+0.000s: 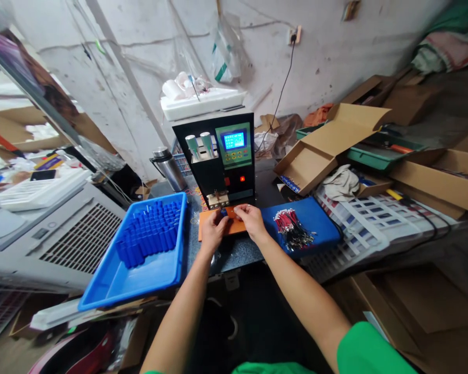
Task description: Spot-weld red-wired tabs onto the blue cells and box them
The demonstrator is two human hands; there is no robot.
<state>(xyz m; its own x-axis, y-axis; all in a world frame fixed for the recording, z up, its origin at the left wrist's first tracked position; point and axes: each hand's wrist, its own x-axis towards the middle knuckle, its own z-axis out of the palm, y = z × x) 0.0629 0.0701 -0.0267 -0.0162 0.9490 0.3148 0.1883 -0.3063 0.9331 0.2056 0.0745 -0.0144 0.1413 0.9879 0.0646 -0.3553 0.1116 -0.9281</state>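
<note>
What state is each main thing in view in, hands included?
Left hand: gripping blue cylinder
Right hand: pinched, contents unclear
Spot-welder display: lit
Red indicator: lit
Wall plug: plugged in
Blue tray: part-filled with cylinders
Wire leads: bunched on blue pad
Cardboard box: open
Steel flask: lidded

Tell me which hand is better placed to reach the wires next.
Probably the right hand: it is nearer the wires, while the left hand is farther left, nearer the blue tray.

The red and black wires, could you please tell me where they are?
In the head view, the wires lie right of the right hand, on the blue surface.
</note>
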